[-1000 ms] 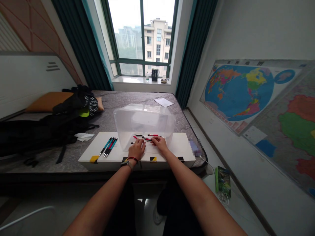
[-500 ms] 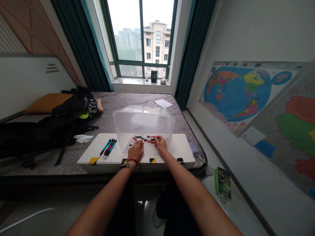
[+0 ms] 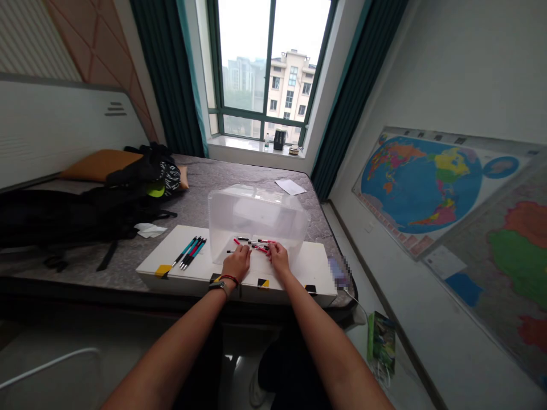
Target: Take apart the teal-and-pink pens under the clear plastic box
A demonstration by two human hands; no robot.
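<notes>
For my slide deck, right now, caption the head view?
Both hands among loose pens inside a clear plastic bin.

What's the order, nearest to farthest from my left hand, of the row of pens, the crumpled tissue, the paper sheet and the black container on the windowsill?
From your left hand:
1. Row of pens, just left.
2. Crumpled tissue, farther left.
3. Paper sheet, behind the clear bin.
4. Black container, by the window.

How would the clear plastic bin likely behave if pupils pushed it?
The bin is probably light for its size, with thin translucent walls. It should feel stiff, as its walls stand unsagging. Slender pieces inside might roll.
</notes>
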